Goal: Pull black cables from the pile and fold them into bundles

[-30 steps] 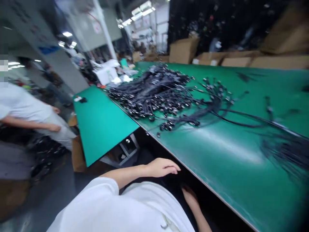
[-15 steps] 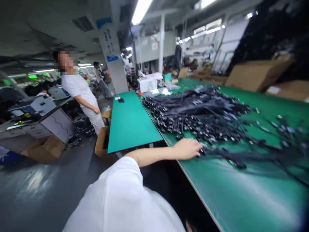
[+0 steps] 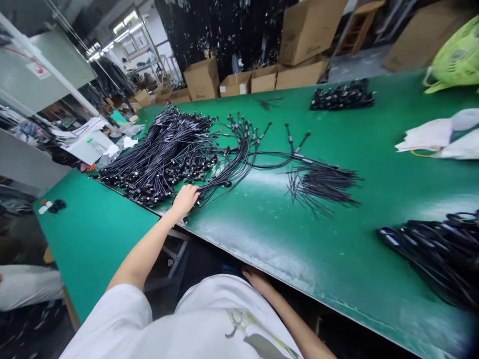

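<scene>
My left hand point(image 3: 185, 199) lies at the near edge of a large heap of black cables with metal-tipped connectors point(image 3: 157, 159), its fingers curled against the strands. I cannot tell whether it grips them. Those cables rest on a long green-topped workbench point(image 3: 299, 249). To the right, a loose bunch of thin black wire ends point(image 3: 322, 184) fans out from the same cables. My right hand point(image 3: 258, 281) sits below the bench's near edge, against my white shirt point(image 3: 209, 319), and holds nothing.
A coiled black cable bundle point(image 3: 430, 254) lies at the bench's right, with white bags point(image 3: 437, 137) beyond it. A smaller black bundle point(image 3: 342, 95) and a lime-green plastic object point(image 3: 456, 60) sit farther back. A second green bench point(image 3: 90, 239) adjoins on the left. Cardboard boxes point(image 3: 202, 79) stand behind.
My view has swung right and down across the bench. My left hand has moved from the bench edge onto the cables, and my right hand is back in view by the edge.
</scene>
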{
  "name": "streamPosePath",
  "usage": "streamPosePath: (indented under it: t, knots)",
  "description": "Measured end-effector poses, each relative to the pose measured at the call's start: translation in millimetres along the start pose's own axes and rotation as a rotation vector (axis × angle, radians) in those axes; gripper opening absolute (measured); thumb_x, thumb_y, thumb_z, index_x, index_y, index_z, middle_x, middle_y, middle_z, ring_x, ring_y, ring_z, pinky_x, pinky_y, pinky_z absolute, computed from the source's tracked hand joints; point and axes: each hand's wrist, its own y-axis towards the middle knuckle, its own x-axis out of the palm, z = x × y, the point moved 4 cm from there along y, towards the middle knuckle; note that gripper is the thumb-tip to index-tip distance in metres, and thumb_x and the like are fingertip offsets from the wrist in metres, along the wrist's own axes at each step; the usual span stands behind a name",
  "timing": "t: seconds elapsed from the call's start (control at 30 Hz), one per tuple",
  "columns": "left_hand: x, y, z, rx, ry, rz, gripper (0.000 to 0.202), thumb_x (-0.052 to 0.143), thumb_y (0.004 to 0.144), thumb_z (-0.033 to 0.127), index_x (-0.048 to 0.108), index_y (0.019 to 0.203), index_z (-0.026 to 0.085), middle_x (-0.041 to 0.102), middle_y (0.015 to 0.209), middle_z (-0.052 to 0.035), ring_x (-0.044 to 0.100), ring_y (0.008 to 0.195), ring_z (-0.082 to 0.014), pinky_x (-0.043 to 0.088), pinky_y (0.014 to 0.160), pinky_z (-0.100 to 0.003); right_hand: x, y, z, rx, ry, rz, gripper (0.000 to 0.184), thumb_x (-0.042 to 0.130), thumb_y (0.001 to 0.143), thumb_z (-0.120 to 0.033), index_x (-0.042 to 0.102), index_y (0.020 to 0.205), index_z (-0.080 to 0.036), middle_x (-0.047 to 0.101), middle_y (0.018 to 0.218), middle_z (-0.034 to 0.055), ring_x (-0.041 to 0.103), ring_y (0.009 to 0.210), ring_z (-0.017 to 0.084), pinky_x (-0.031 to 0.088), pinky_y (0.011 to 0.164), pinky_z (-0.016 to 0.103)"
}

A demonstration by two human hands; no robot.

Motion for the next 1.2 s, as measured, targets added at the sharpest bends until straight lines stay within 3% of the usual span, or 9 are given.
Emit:
streamPosePath:
  t: [0.2,0.37,0.5,0.67,0.8,0.87,0.9,1.03,1.2]
  knots:
    - [-4.2,12,-1,0.057,0.047,-0.037,0.025,0.045,0.095,0.026,0.063,0.108,0.016,0.063,0.102,-0.0103,0.055,0.097,-0.0238,0.045,0.088,-0.036,-13,-63,-10,-0.036,-0.02,-0.12,0.043,0.038,0.089,-0.034,0.068,0.116,-0.018,0.067,0.114,0.012,0.063,0.108,0.024,0.046,0.096,0.033]
    - [-10.2,6,15,0.048,0.048,-0.011,0.027,0.038,0.098,0.028,0.061,0.106,0.016,0.061,0.103,-0.0112,0.053,0.097,-0.0237,0.042,0.089,-0.035,-52,-133,-63,-0.184,-0.076,-0.307,0.043,0.041,0.091,-0.037,0.065,0.124,-0.024,0.064,0.121,0.0094,0.059,0.116,0.025,0.043,0.102,0.035]
    - [-6.3,-23,38,0.127,0.019,-0.048,0.03,0.051,0.094,0.039,0.058,0.113,0.017,0.061,0.106,-0.0108,0.052,0.099,-0.025,0.043,0.087,-0.036,-89,-156,-102,-0.217,-0.077,-0.314,0.042,0.043,0.093,-0.042,0.064,0.127,-0.025,0.064,0.124,0.0085,0.059,0.117,0.025,0.044,0.103,0.036]
    - [-6.8,-45,47,0.166,-0.052,-0.094,0.013,0.052,0.093,0.021,0.062,0.099,0.017,0.063,0.108,-0.0118,0.053,0.1,-0.0247,0.044,0.086,-0.036,-123,-133,-138,-0.333,-0.181,-0.143,0.04,0.04,0.097,-0.039,0.063,0.126,-0.022,0.064,0.124,0.0102,0.06,0.115,0.024,0.046,0.102,0.038]
    - [-36.0,-52,64,0.205,-0.351,-0.043,0.026,0.042,0.098,0.028,0.065,0.107,0.019,0.065,0.101,-0.0099,0.059,0.094,-0.0215,0.046,0.085,-0.033,-157,-87,-184,-0.469,-0.336,0.261,0.046,0.036,0.099,-0.034,0.046,0.142,-0.022,0.054,0.136,0.0117,0.058,0.116,0.023,0.048,0.099,0.039]
    - [-54.3,-60,77,0.219,-0.563,-0.11,0.031,0.042,0.098,0.034,0.063,0.117,0.02,0.067,0.096,-0.0072,0.061,0.087,-0.0191,0.046,0.082,-0.03,-180,-54,-207,-0.445,-0.447,0.455,0.054,0.04,0.098,-0.033,0.034,0.15,-0.022,0.048,0.138,0.0131,0.06,0.109,0.022,0.051,0.089,0.036]
    - [-62.5,-65,81,0.215,-0.669,-0.172,0.033,0.043,0.097,0.035,0.062,0.12,0.021,0.067,0.09,-0.0052,0.061,0.082,-0.0177,0.046,0.08,-0.029,-192,-36,-216,-0.41,-0.519,0.496,0.052,0.042,0.097,-0.035,0.038,0.148,-0.023,0.051,0.133,0.0122,0.06,0.104,0.021,0.051,0.083,0.033]
    - [-82.5,-87,71,0.047,-1.065,-0.399,0.036,0.045,0.096,0.04,0.062,0.122,0.022,0.054,0.062,0.0035,0.049,0.058,-0.0122,0.04,0.062,-0.025,-264,23,-230,-0.189,-0.694,0.555,0.029,0.045,0.096,-0.03,0.068,0.11,-0.02,0.059,0.111,0.0108,0.06,0.091,0.02,0.044,0.07,0.027]
    - [-75.0,-101,19,-0.31,-1.554,-0.239,0.03,0.056,0.09,0.045,0.066,0.094,0.017,0.034,0.052,0.0068,0.026,0.048,-0.0073,0.023,0.047,-0.02,-377,15,-228,-0.056,-0.629,0.858,0.046,0.025,0.099,-0.02,0.06,0.122,-0.001,0.056,0.12,0.0202,0.053,0.104,0.019,0.038,0.082,0.028]
